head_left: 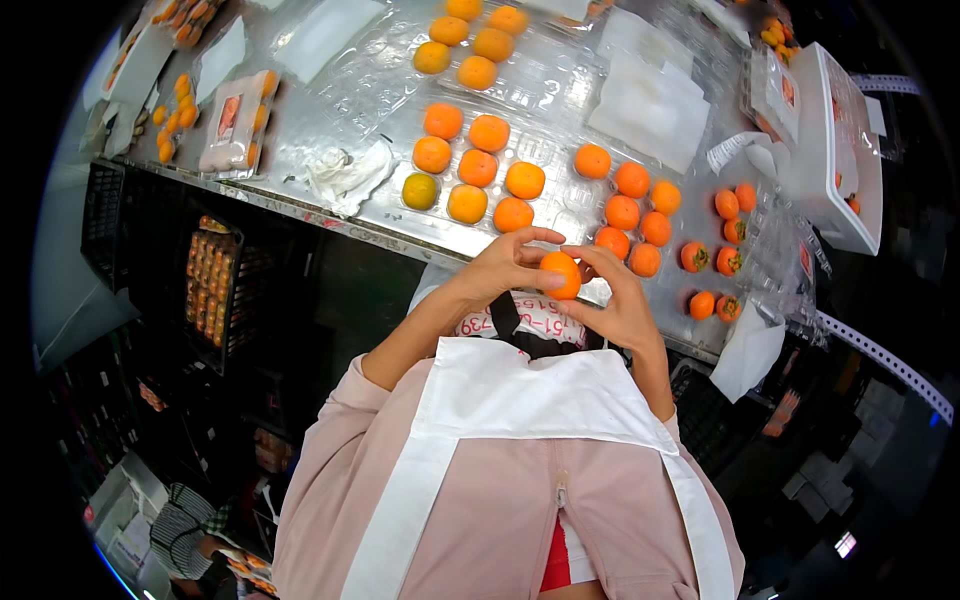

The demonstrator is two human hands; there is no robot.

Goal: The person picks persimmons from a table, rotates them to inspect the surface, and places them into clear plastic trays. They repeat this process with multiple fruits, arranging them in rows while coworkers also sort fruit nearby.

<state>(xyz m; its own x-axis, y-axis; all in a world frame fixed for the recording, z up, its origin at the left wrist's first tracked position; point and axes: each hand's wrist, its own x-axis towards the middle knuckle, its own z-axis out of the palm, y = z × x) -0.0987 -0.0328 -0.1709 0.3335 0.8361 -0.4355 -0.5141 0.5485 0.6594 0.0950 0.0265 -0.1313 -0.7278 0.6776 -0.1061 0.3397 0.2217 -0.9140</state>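
An orange persimmon point(560, 275) is held at the table's front edge, between both my hands. The fingers of my left hand point(512, 268) curl round its left side, the thumb across its front. On its other side, my right hand point(612, 298) presses fingertips against the fruit. Just beyond my left hand, several persimmons point(477, 168) sit in a see-through plastic tray point(395, 212); one of them point(420, 190) is greenish. More persimmons point(622, 212) lie in a second group past my right hand. Further right, others point(729, 261) show green leafy tops.
A crumpled white cloth point(350, 175) lies by the metal table's front edge point(290, 208). White pads point(650, 115) rest toward the back. At right stands a white foam box point(850, 200). A packed tray of fruit point(238, 125) lies at left, and a dark crate point(215, 285) holds fruit below.
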